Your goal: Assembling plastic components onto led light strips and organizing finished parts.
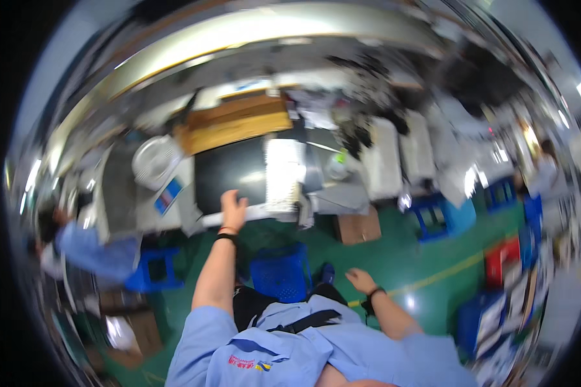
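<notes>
My left hand (233, 211) reaches forward to the front edge of the workbench, its thumb apart from the fingers and nothing held. Beyond it lies a black work surface (231, 171). A bright white tray or stack (281, 174) stands to its right; glare hides what it is exactly. My right hand (361, 282) hangs low over the floor by my side, away from the bench. Its fingers look loosely bent and somewhat blurred, with nothing visible in them. Between my legs and the bench is a blue plastic stool (281, 271).
A wooden box (239, 126) backs the black surface, and a white round basket (156, 161) sits left. Long pale bins (382, 158) and a cardboard box (358, 227) are right. Blue stools (155, 269) line the bench. A person in blue (97, 251) is at far left.
</notes>
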`<action>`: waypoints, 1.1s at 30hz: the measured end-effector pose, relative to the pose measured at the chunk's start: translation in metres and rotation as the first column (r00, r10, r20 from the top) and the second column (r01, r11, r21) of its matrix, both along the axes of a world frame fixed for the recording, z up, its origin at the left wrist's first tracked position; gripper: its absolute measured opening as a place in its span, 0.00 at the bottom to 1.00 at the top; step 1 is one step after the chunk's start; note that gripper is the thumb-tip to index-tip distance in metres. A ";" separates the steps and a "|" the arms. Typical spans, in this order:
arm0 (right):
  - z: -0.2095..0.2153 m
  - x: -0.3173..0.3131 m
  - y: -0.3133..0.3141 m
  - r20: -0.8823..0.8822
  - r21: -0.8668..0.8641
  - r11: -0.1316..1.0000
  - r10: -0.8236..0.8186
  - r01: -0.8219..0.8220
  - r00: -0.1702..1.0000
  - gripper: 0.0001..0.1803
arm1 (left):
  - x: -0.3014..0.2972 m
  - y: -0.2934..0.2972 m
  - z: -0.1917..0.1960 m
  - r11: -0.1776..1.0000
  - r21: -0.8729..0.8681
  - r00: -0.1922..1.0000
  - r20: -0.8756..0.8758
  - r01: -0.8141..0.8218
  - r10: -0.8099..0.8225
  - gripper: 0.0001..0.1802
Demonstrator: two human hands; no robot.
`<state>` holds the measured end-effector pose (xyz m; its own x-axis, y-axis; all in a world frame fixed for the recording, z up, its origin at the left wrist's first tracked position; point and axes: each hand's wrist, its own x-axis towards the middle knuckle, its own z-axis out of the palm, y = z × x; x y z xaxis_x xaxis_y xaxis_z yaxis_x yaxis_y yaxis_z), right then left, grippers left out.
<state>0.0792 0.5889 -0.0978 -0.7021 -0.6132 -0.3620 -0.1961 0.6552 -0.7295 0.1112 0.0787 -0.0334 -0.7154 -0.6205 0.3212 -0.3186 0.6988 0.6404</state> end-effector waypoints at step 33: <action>0.029 0.542 -0.246 -0.059 -0.116 -0.338 0.941 -0.934 -0.334 0.18 | 0.742 0.956 -0.125 -0.594 -0.293 -0.491 0.847 -0.749 0.202 0.10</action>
<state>0.6213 0.3433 -0.0686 0.8537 -0.4590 -0.2459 -0.4519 -0.4182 -0.7880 0.8531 1.0343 -0.1582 0.9590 -0.0262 -0.2823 -0.0829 -0.9781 -0.1909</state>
